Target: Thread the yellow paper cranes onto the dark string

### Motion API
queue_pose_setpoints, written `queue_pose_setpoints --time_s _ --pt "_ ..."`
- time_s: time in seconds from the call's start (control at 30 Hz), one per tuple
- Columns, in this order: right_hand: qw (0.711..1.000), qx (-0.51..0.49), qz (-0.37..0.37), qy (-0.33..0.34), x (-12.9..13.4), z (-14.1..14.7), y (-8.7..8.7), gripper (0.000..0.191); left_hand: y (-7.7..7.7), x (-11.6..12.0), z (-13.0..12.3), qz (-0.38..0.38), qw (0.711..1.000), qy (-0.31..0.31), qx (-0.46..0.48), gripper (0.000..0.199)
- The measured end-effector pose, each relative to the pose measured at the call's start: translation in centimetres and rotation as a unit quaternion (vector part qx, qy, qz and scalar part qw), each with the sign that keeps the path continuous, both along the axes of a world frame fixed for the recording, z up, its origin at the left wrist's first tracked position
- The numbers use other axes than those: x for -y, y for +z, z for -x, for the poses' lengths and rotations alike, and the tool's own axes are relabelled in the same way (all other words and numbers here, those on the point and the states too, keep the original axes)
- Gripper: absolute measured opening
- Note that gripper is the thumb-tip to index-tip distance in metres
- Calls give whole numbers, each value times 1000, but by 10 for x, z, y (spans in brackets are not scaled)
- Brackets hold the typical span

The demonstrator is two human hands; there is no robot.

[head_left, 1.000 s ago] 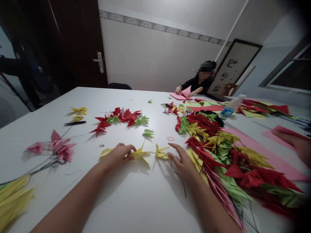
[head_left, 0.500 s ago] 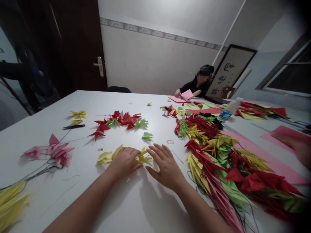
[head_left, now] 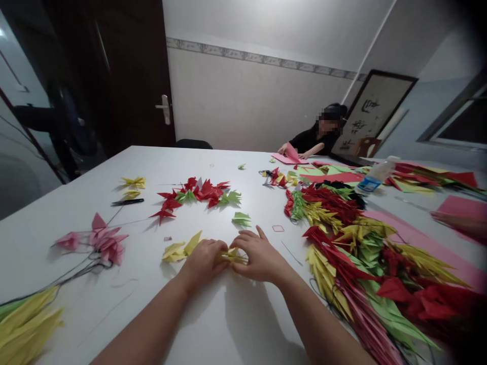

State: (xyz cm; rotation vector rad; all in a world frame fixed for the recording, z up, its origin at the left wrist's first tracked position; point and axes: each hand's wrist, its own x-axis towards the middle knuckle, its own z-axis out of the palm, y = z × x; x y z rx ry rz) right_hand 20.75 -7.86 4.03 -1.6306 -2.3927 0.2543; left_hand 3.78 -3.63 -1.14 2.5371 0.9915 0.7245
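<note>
On the white tabletop, a yellow origami crane sits between the person's left hand and right hand. The fingers of both hands press together on it from either side. Folded yellow paper lies just beside the left hand, and a heap of red, green and yellow origami cranes spreads to the right.

your dim, white-walled room
you face a patterned wall border, dark wooden door left, framed calligraphy and window right.
</note>
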Motion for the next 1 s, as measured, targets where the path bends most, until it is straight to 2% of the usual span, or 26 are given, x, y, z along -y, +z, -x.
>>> queue_pose_setpoints --time_s 0.23,0.43,0.6,0.8,1.0 --pt "998 51 -10 -41 6 5 -6 34 1 -3 0 -19 999 46 -16 12" --pt "995 83 -12 -56 2 1 -8 7 1 -2 3 -46 999 18 5 21" --pt "997 76 5 -32 -3 -5 -9 6 3 2 -3 -97 995 14 15 36" --pt "997 69 17 -16 0 -2 -6 11 2 0 -11 -37 999 20 -28 18" --pt "994 107 -29 -11 1 5 -8 8 3 -1 -10 -27 999 15 -37 6"
